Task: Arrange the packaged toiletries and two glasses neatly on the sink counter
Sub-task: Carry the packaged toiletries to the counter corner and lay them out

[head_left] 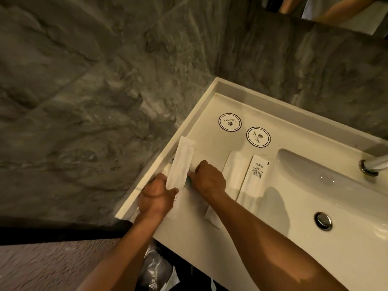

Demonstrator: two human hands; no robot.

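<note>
At the counter's point(210, 238) left edge, the left hand point(156, 197) is clamped on the lower end of a long white packet point(180, 162), its far end tilted toward the wall. Just right of it the right hand point(210, 179) is curled closed — on what, I cannot tell. Right of that fist lie two more white sachets point(255, 177) flat; beyond them, two round coasters point(230, 122).

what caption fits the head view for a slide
Both hands, left hand and right hand, grip a long white packet at the sink counter edge, beside two round coasters.
</note>
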